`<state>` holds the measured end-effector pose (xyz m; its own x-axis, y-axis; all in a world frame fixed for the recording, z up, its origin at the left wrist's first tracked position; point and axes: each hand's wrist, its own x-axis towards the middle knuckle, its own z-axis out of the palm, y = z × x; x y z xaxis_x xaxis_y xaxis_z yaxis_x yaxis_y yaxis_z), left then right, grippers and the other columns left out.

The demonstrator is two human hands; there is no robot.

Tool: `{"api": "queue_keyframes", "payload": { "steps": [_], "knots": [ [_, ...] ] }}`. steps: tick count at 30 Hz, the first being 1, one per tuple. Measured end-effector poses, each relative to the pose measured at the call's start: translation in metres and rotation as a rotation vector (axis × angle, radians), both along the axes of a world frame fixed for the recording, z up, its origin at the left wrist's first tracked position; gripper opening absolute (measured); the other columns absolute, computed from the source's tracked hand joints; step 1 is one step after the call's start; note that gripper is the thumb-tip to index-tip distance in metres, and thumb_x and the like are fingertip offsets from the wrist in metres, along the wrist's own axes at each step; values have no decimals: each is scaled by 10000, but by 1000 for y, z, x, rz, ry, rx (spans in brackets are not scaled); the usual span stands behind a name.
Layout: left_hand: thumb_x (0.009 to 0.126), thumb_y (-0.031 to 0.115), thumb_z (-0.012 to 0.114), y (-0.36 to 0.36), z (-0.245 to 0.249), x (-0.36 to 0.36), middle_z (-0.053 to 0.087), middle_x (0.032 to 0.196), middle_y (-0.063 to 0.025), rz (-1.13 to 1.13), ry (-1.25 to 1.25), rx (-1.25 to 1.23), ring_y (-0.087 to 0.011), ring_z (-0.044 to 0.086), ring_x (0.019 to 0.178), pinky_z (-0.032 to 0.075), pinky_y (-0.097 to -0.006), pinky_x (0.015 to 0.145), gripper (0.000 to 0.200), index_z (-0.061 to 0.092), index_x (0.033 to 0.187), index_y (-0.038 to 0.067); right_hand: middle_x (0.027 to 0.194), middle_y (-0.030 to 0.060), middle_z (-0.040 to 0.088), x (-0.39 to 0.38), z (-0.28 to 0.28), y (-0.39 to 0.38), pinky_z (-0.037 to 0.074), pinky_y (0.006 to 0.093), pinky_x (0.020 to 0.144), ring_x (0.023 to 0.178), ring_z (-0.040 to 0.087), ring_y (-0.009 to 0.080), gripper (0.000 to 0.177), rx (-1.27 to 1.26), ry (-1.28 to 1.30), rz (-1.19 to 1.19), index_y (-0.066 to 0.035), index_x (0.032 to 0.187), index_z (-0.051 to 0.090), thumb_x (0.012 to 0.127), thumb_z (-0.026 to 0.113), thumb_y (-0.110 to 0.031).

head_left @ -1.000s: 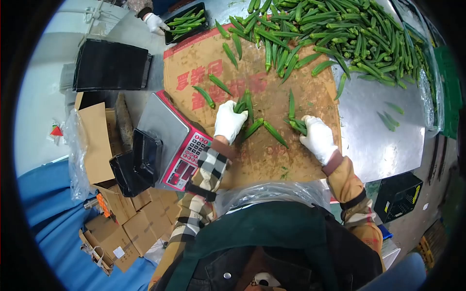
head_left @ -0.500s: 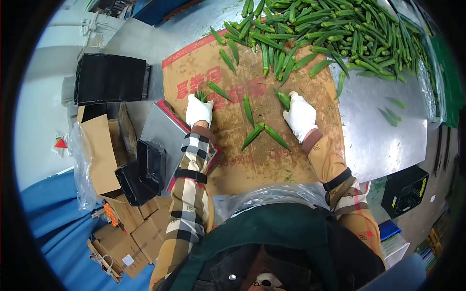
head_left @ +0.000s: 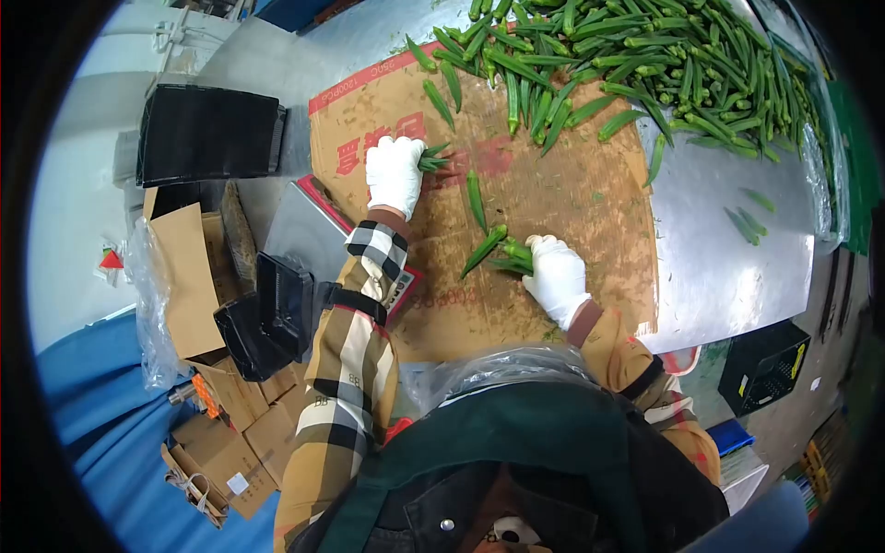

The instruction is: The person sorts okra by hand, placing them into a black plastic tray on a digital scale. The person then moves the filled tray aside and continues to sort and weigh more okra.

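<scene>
My left hand [head_left: 395, 175], in a white glove, is closed around several okra pods [head_left: 433, 158] whose tips stick out to its right. Lower down, my white-gloved right hand [head_left: 557, 279] grips okra pods [head_left: 513, 259] that point left; how many is hidden by the fingers. Just left of it, one loose okra pod [head_left: 484, 252] lies slanted on the flattened cardboard sheet [head_left: 608, 217]. Another single pod [head_left: 476, 199] lies above that one, between my hands. A large heap of okra [head_left: 682, 69] covers the far right, with some pods spilling onto the cardboard.
Black plastic trays [head_left: 210, 134] stand stacked at the left, with more black trays [head_left: 286, 304] beside a grey flat device [head_left: 313, 226]. Cardboard boxes [head_left: 221, 461] sit lower left. The metal table [head_left: 728, 267] extends right, a black crate [head_left: 763, 367] below it.
My left hand has moved up and right, and the loose pod near it is now in or behind its grip. My right hand has come down and left to the pod that lay there.
</scene>
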<state>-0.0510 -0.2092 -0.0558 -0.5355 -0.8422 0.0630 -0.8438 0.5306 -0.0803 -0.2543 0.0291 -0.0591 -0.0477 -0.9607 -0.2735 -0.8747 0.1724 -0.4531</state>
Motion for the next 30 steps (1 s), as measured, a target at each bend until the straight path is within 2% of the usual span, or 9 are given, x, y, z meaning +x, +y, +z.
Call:
{"api": "queue_keyframes", "payload": {
  "steps": [2,4,5,6,8,10,17,22,30],
  "knots": [
    [825,164,694,-2,10,-2,731,977,-62,35,-83,27,-312,651,968,500,-418,839,156,748,971,170,976,103,681,-13,-10,0,536,351,768,905,673,220,491,29,-664,-218,-29,1135,637,709,848,-150],
    [815,210,734,5,17,-8,747,971,-75,268,254,331,-314,675,972,517,-425,846,208,754,1019,171,986,82,729,-35,-5,-3,534,301,774,889,674,161,395,259,-1246,-432,29,1143,657,809,799,-128],
    [811,232,755,12,18,-11,756,969,-81,382,422,487,-314,687,974,526,-429,849,240,757,1043,171,927,39,710,-49,19,-10,535,307,741,826,659,150,318,446,-1306,-519,17,1118,686,837,784,-94],
    [840,269,775,23,19,-13,773,966,-106,288,413,439,-264,743,866,554,-344,804,276,747,1063,108,910,39,710,-52,9,-8,534,312,730,808,655,145,296,416,-1401,-577,7,1114,697,844,780,-85],
    [801,279,790,48,12,-19,761,949,-101,228,203,199,-306,721,887,552,-381,791,278,756,1028,122,916,36,713,-58,1,-5,529,313,713,804,648,134,266,407,-1549,-638,-22,1105,715,855,782,-83],
    [775,240,795,53,8,-18,743,934,-107,98,201,3,-342,694,889,550,-432,781,269,760,1021,135,931,35,715,-59,4,-4,528,310,723,823,650,134,265,396,-1524,-643,-24,1109,717,859,780,-86],
    [806,239,776,37,20,-17,736,951,-131,406,406,219,-352,694,912,547,-461,793,257,731,1043,150,1080,88,742,-56,-5,26,547,301,821,901,686,157,351,447,-1514,-675,11,1204,693,875,761,-93],
    [791,390,793,49,1,-37,753,945,-135,562,267,334,-347,719,920,547,-452,803,407,699,1079,118,931,51,720,-46,8,23,544,296,721,788,663,140,278,494,-1502,-672,-2,1138,710,885,759,-106],
    [780,373,782,68,34,-57,753,982,-163,517,299,465,-327,728,949,559,-424,824,421,699,1060,69,845,46,710,-48,5,20,513,305,616,729,644,141,221,364,-1453,-696,-24,1053,715,864,783,-113]
  ]
}}
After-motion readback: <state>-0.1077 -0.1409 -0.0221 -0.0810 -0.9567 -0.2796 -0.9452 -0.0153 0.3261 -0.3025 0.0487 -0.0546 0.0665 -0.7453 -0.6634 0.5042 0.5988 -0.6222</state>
